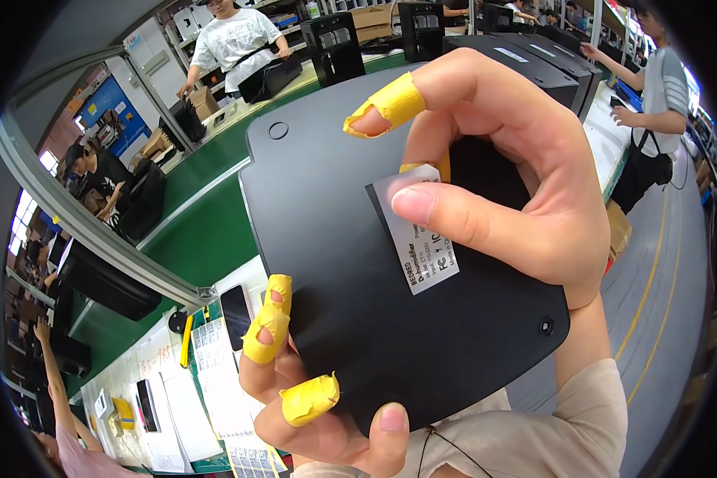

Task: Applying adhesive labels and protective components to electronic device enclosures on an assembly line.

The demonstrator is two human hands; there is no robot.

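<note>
A black plastic appliance housing with rounded corners fills the middle of the view, its broad flat face toward me. My left hand grips its lower left edge, with the thumb at the front edge and yellow tape wrapped on several fingers. Over the housing, my right hand pinches the upper end of a silver-grey printed label between thumb and a finger. Its index finger, also taped yellow, is bent above the label. Whether the label's lower end touches the housing, I cannot tell.
A green conveyor belt runs along the left, beside a metal frame post. Label sheets, a phone and a yellow cutter lie on the bench. Black units stand behind. Several people work nearby.
</note>
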